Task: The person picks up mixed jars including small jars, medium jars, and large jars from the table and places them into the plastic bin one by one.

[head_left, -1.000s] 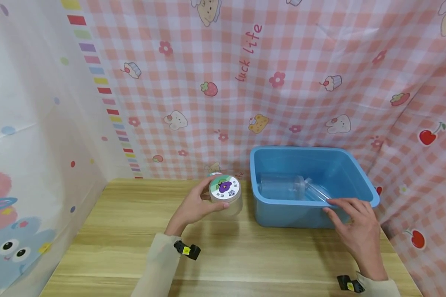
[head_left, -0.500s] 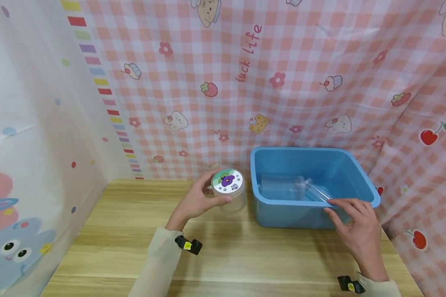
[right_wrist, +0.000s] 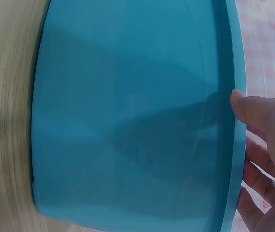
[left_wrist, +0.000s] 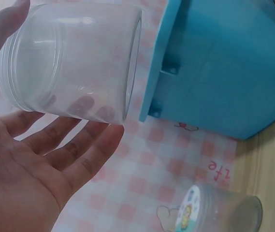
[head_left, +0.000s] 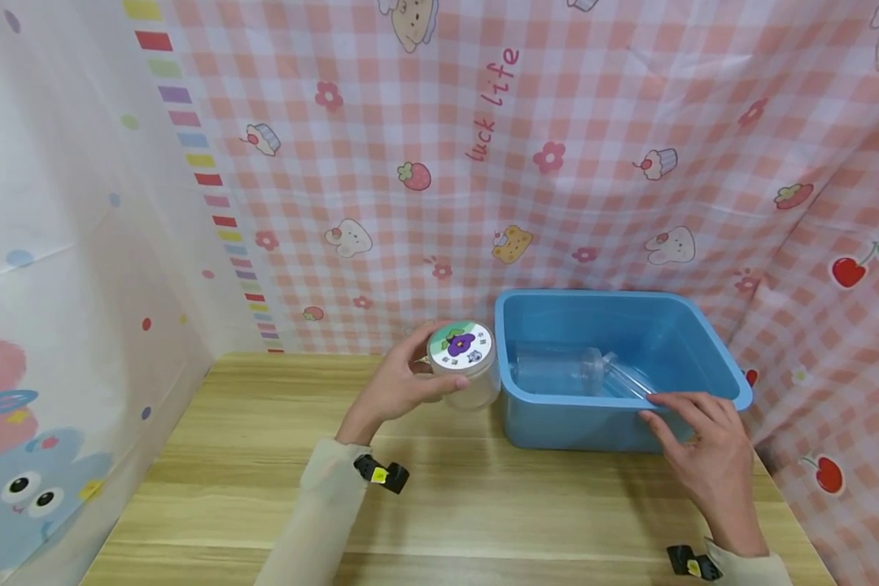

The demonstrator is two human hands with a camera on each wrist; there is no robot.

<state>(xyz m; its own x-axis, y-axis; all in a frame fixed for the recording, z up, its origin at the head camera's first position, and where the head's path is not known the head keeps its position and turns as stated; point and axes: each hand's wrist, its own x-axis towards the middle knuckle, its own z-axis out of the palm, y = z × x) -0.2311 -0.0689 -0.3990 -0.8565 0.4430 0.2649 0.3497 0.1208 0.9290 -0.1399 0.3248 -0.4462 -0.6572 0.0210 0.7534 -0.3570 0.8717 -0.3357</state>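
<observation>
In the head view my left hand point(head_left: 399, 387) grips a clear plastic jar point(head_left: 478, 392), its round lid printed with a purple flower. The jar is raised off the table, just left of the blue tub point(head_left: 593, 400). In the left wrist view the thumb is on one side of the held jar point(left_wrist: 86, 58) and the fingers are on the other; it looks see-through with nothing inside. My right hand point(head_left: 710, 460) holds the tub's front rim, with the thumb outside and fingers over the edge. Inside the tub lie another clear jar point(head_left: 553, 370) on its side and a thin clear tube point(head_left: 628, 379).
A second lidded jar point(left_wrist: 224, 211) stands on the table beyond my left hand, seen in the left wrist view. The wooden table point(head_left: 439, 505) is backed by a pink checked cloth point(head_left: 381, 195). A white patterned cloth point(head_left: 66, 203) hangs at the left.
My left hand has lifted the jar and carried it right, toward the tub's left side. My right hand has kept its place on the rim.
</observation>
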